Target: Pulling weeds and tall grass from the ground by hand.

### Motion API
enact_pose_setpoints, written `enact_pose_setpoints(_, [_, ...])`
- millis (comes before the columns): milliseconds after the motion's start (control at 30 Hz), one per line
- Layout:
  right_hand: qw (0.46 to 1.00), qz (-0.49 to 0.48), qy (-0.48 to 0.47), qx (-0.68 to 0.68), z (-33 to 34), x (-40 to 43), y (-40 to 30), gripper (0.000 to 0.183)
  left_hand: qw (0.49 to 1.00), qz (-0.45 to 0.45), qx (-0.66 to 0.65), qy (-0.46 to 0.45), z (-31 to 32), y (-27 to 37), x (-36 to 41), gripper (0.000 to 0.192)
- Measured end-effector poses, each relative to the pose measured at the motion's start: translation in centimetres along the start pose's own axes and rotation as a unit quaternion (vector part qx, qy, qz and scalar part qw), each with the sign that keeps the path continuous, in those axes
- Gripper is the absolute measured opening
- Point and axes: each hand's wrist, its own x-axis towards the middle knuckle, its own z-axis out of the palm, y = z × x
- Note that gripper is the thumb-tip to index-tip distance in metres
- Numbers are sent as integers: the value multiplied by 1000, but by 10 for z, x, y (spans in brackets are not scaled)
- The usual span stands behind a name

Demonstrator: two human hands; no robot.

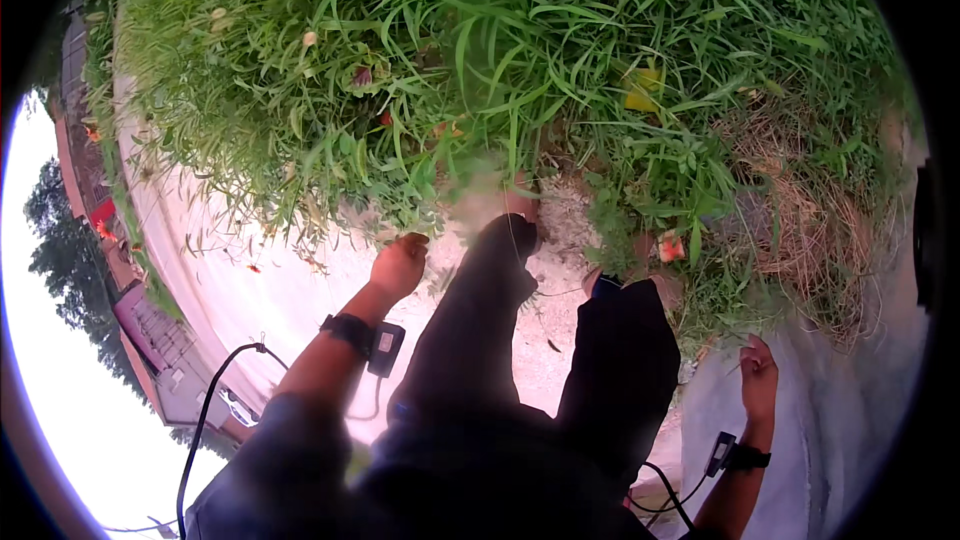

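Low in front of my left knee, my left hand is loosely curled with its back towards me. Its fingertips are hidden, so anything inside them cannot be made out. Leafy green weeds grow just beyond it. My right hand hangs out to the right over a grey concrete surface, its fingers half bent and nothing visible in them. Each wrist wears a black strap with a small box; a left device box and a right device box show. My legs in dark trousers stand between the hands.
Tall green grass fills the far side, with a yellow object among the blades. Dry straw lies at the right. Black cables run beside my arms. A pale road and buildings are at the left.
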Motion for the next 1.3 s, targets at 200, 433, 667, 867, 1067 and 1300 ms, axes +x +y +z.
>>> enact_pose_setpoints(200, [973,-230,-24,0,67,100,-222,35,995,70,66,-17,82,-38,29,34])
enact_pose_setpoints(433, [863,-453,-219,-52,183,148,-367,34,997,54,-49,24,128,-26,114,36])
enact_pose_setpoints(667, [811,-486,-301,-123,238,188,-369,35,952,232,126,153,244,-102,195,24])
enact_pose_setpoints(867, [802,-512,-270,-147,240,237,-356,39,923,173,284,194,285,-175,201,32])
enact_pose_setpoints(1067, [813,-498,-275,-128,229,260,-347,40,964,-23,252,80,335,-303,146,39])
enact_pose_setpoints(1300, [834,-474,-275,-63,209,269,-331,41,970,39,179,-158,164,-146,113,40])
